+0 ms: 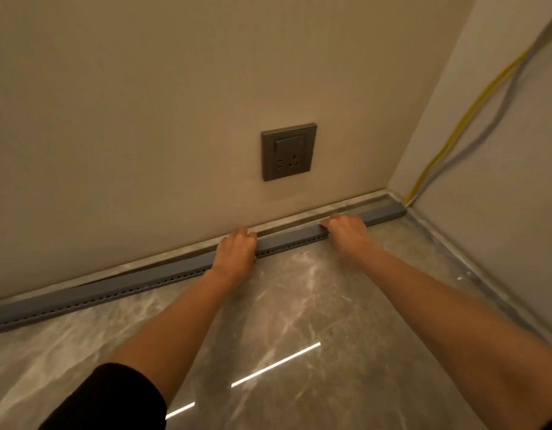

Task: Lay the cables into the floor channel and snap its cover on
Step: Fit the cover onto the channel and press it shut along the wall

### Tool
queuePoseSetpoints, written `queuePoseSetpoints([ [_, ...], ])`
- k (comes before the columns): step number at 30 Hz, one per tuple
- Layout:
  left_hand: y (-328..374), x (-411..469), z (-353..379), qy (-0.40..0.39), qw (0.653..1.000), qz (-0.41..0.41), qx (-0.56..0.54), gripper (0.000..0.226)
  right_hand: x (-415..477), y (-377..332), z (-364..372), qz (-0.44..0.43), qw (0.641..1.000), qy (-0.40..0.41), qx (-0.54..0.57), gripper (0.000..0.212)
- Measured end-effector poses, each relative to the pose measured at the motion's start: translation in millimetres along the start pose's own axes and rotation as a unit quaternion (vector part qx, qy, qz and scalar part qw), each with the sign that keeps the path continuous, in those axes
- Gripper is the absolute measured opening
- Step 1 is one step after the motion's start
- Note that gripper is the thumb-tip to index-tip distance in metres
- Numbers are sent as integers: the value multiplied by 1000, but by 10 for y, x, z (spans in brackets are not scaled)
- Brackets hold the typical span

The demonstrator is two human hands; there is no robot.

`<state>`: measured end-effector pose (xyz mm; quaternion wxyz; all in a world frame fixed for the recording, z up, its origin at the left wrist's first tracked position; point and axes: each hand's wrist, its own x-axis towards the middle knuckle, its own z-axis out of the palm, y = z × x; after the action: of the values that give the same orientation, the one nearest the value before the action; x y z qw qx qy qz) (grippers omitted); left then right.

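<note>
- Floor channel (162,276) — a long grey trunking with a row of small holes along its front face — lies on the marble-pattern floor (299,321), parallel to the wall and just beside the skirting strip (302,216); its far end reaches the room corner.
- Cover: the top of the channel reads as a closed flat grey surface along the visible length, so the cover appears laid on; whether it is fully clicked home cannot be told.
- Left hand (235,254) rests palm-down over the channel near its middle, fingers curled over the back edge toward the wall — a position that suits pressing the cover down while steadying the run against the skirting.
- Right hand (346,232) sits further along toward the corner, also on top, fingers bent and closed down over the top. It is blurred, so the exact finger contact cannot be told.
- Spacing of the hands, well apart along the run, judged as spreading pressure so the cover seats evenly.
- Yellow cable (464,119) and grey cable (498,119) descend the side wall and enter at the corner end of the channel; inside they are hidden.
- Wall socket (288,152) sits above the channel, between the hands, untouched.
- Risk, as judged: a cable pinched under the cover lip near the corner entry.
</note>
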<state>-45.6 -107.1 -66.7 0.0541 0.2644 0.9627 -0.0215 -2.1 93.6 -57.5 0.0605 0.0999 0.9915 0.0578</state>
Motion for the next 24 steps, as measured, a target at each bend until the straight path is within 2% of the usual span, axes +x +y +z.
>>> queuePoseSetpoints([
  [6, 78, 152, 25, -22, 998, 7, 54, 31, 176, 307, 22, -16, 1000, 3, -22, 28],
  [10, 77, 220, 16, -23, 999, -8, 41, 29, 267, 322, 45, -15, 1000, 7, -12, 30],
  [17, 72, 265, 28, -7, 999, -16, 36, 24, 353, 376, 60, -14, 1000, 1, -21, 28],
  [19, 111, 227, -1, 21, 999, -5, 47, 19, 358, 392, 51, -18, 999, -3, -26, 28],
  [20, 119, 230, -9, 24, 998, 9, 56, 20, 363, 399, 45, -19, 999, -6, -26, 28],
  [22, 91, 228, 9, 43, 997, 7, 61, 37, 372, 396, 38, -18, 1000, -7, -20, 27],
  [24, 117, 215, 19, 36, 998, 4, 60, 29, 369, 398, 36, -6, 1000, -12, -16, 27],
])
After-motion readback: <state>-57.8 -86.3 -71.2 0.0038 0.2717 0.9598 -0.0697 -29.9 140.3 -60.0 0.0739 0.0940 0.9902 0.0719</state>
